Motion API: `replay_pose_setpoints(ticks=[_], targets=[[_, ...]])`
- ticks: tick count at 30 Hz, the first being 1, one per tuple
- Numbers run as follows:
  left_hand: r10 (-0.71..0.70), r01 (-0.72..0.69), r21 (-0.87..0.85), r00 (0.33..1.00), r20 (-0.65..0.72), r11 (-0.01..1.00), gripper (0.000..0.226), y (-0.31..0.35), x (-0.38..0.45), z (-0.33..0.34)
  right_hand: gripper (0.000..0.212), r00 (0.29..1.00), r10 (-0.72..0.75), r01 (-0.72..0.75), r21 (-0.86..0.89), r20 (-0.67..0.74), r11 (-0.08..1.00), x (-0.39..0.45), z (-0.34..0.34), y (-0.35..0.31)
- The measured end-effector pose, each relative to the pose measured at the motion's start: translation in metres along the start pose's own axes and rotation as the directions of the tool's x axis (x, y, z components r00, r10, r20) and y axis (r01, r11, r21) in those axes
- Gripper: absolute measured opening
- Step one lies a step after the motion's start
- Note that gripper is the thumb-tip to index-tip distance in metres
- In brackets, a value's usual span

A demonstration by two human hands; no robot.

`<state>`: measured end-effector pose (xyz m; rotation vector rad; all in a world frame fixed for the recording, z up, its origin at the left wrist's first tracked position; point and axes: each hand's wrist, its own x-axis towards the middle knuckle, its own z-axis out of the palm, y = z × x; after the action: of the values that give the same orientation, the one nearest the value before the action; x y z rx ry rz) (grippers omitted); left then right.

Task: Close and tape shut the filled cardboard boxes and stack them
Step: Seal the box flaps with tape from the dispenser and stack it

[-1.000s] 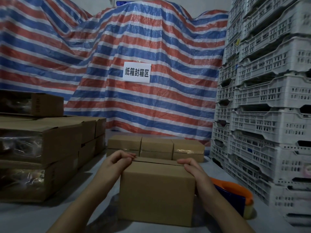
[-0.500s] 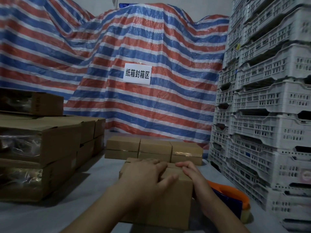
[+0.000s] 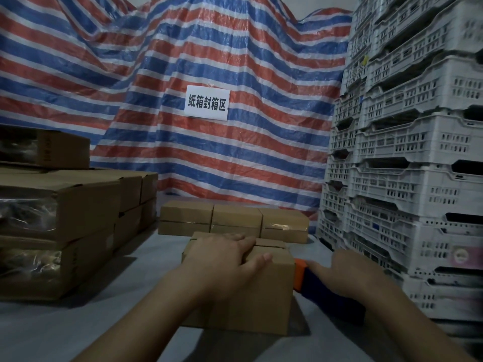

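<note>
box (image 3: 243,291) sat just in front of the taped row of boxes (image 3: 235,222). your left hand (image 3: 224,257) lay flat, pressing the flaps shut, and your right hand (image 3: 347,273) had left the box for the tape dispenser (image 3: 300,273) beside it, fingers relaxed on it, not gripping yet. taping's probably next.

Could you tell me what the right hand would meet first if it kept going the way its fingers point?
The right hand already reaches the tape dispenser; its fingers point left toward the cardboard box, likely met next, though depth is unclear.
</note>
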<state>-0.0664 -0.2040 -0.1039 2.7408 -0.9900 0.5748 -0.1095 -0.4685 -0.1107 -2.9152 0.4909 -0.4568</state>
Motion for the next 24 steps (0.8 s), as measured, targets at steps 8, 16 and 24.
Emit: replay_pose_setpoints(ticks=[8,16,24], targets=[[-0.010,0.012,-0.067,1.000,0.028,0.998,0.073,0.001,-0.001,-0.007,0.045,0.998,-0.007,-0.008,-0.216,-0.070,0.976,0.000,0.046,0.014],[-0.106,0.091,-0.572,0.994,0.008,0.815,0.040,-0.008,-0.002,-0.023,0.063,0.967,0.077,-0.108,-0.116,-0.242,0.987,0.008,0.045,0.015],[-0.296,0.186,-0.857,0.954,0.041,0.481,0.051,-0.026,0.003,-0.028,0.068,0.947,0.238,-0.005,0.733,-0.214,0.680,0.031,-0.055,-0.016]])
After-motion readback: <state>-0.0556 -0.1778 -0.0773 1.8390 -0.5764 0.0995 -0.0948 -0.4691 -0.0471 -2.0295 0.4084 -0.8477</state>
